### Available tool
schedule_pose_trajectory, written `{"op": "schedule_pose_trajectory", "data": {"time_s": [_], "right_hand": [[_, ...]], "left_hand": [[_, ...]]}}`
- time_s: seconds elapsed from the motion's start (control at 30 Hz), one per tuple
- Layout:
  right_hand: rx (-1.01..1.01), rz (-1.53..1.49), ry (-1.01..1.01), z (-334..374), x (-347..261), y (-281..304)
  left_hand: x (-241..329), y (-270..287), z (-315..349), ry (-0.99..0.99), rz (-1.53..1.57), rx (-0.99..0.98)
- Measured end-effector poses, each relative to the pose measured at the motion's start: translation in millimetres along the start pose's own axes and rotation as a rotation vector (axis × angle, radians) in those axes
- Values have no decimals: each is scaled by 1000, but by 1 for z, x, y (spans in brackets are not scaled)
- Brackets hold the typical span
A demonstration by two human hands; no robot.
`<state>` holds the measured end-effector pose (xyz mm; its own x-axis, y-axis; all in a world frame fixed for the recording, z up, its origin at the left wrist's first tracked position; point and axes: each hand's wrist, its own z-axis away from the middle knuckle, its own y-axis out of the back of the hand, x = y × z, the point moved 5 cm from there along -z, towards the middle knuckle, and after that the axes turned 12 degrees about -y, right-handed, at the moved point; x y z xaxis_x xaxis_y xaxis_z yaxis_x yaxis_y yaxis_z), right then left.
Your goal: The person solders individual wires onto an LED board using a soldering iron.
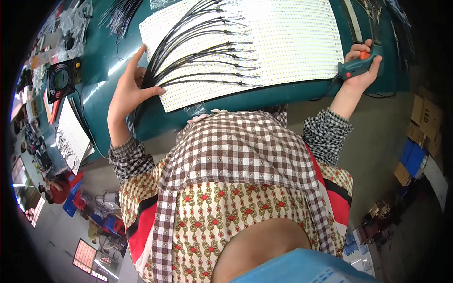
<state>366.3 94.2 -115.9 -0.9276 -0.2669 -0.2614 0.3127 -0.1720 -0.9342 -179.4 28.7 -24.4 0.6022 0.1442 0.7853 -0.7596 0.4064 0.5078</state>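
My right hand (pixel 363 70) is wrapped round a green corded pistol-grip tool (pixel 356 69) with an orange trigger, held beyond the right end of the LED panel. What kind of tool it is cannot be made out. At the panel's left edge, my left hand (pixel 130 87) is closed round a bundle of black wires (pixel 155 70), its thumb and forefinger stretched apart over the panel. The wires fan out across the white LED panel (pixel 292 42), which carries rows of small LEDs. Their thin ends meet the panel near its middle.
The green table (pixel 104 61) bears a small black fan (pixel 61 80) and papers (pixel 73 134) at left. More dark wires (pixel 118 16) lie at the far left. A metal strip (pixel 351 21) lies at the far right. Cardboard boxes (pixel 427 115) stand beyond the table at right.
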Motion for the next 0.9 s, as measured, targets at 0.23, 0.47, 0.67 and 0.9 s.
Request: {"op": "schedule_pose_trajectory", "data": {"time_s": [0.23,0.47,0.67,0.9], "right_hand": [[-32,-17,-25,13,2,-4],[8,28,20,13,8,-12],[50,30,38,11,8,-11],[30,-66,65,3,-3,3]], "left_hand": [[-3,-2,23,64,139,154],[-11,-6,30,165,59,341],[16,8,24,96,590,321],[46,181,-10,-219,151,448]]}}
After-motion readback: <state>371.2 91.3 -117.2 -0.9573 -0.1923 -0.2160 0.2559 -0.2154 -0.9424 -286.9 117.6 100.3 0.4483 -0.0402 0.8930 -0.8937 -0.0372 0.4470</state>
